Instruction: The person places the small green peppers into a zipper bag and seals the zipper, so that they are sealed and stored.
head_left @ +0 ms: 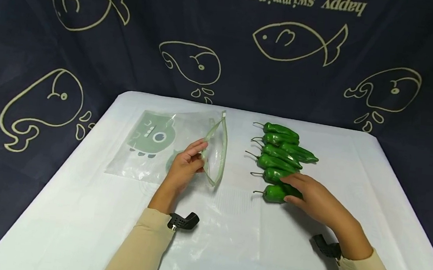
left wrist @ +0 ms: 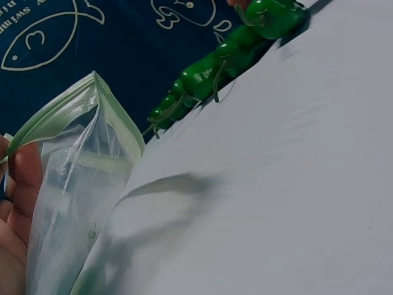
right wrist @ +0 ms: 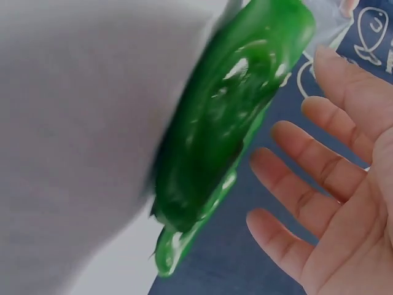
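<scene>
A clear zip bag (head_left: 193, 126) with a green creature print lies on the left of the table, its green-edged mouth held apart and facing right. My left hand (head_left: 185, 167) pinches one edge of that mouth between thumb and fingers; the left wrist view shows the raised green zip strip (left wrist: 120, 120). Several green peppers (head_left: 277, 162) lie in a column to the right, stems pointing left. Over the nearest pepper (head_left: 273, 194) hovers my right hand (head_left: 318, 200), fingers spread. In the right wrist view, a gap shows between those fingers (right wrist: 298, 178) and the pepper (right wrist: 230, 117).
A white cloth (head_left: 228, 250) covers the table. Behind it hangs a dark blue curtain (head_left: 235, 31) with fish and whale drawings. Each wrist wears a black camera mount (head_left: 183, 221) at the sleeve's end.
</scene>
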Demonstrator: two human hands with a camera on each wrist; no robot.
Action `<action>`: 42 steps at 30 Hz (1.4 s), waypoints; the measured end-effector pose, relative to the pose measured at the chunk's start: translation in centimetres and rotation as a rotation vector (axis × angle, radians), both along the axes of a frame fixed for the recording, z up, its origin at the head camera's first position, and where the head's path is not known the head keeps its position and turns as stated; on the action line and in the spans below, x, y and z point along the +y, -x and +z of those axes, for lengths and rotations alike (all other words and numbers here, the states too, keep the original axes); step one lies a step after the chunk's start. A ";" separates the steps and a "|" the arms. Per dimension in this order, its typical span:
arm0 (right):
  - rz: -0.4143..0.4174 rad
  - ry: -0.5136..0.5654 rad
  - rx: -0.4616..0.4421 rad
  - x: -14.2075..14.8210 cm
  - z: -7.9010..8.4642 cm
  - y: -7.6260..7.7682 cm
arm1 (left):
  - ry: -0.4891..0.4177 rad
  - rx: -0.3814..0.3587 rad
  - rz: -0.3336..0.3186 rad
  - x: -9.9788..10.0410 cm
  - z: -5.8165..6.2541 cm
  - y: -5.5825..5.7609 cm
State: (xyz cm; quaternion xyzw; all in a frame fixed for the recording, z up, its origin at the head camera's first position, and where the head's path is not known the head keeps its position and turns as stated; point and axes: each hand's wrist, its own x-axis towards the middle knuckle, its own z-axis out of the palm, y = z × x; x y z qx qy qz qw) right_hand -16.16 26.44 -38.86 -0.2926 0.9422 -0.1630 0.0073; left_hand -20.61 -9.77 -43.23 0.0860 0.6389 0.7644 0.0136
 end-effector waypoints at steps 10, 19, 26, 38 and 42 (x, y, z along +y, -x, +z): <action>0.006 0.014 0.115 1.5 -1.8 -1.1 | 0.015 -0.016 0.006 -0.2 -0.4 -0.6; -0.002 0.005 0.066 1.9 -2.5 -1.5 | 0.004 -0.006 0.004 -0.1 -0.7 -0.8; -0.002 0.006 0.052 1.9 -2.8 -1.4 | 0.008 0.005 -0.007 -0.1 -0.7 -0.8; 0.012 -0.026 0.010 1.5 -2.3 -0.9 | 0.000 -0.015 -0.015 0.0 -0.2 -0.4; 0.024 -0.038 0.011 1.3 -2.2 -0.7 | 0.002 -0.026 -0.022 0.0 0.6 -0.5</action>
